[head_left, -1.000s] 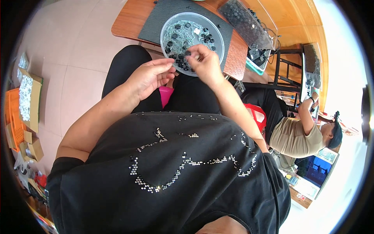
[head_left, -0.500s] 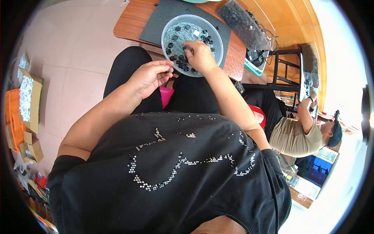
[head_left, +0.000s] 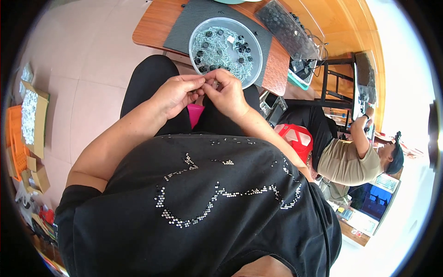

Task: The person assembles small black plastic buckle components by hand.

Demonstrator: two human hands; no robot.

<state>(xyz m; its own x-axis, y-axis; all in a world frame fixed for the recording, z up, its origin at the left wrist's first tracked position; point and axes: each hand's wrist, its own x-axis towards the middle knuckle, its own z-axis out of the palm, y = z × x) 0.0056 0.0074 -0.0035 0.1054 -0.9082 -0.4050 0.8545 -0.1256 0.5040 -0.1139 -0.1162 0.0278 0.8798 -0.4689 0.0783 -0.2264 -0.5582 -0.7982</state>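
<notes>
**Small part pinched between both hands, just short of the dish**

Where the two forearms converge over the lap, the left hand (head_left: 177, 92) and the right hand (head_left: 228, 94) are brought together, fingertips touching fingertips. A small part (head_left: 206, 83) is pinched at that meeting point; it is too small and too covered for its shape or long axis to be made out, though a glint of pale metal can be seen between the thumbs. Both hands are closed around it in a fine pinch, the remaining fingers curled in, and neither hand can be called nearer, since the part is shared between them.

Just below the hands, a pink object (head_left: 195, 113) is seen between the knees, largely hidden.

Directly beyond the fingertips, the round clear dish (head_left: 198, 34) lies on a dark mat (head_left: 184, 25) on the wooden table (head_left: 152, 30), its near rim almost touching the knuckles of the right hand. Pale metal pieces and black caps (head_left: 241, 46) are scattered in it. The supply is therefore straight ahead of the pinch, slightly nearer the right hand.

Farther off to the right, a black tray (head_left: 284, 27) rests on the table, and another person (head_left: 355, 157) is seated at a separate bench.
</notes>
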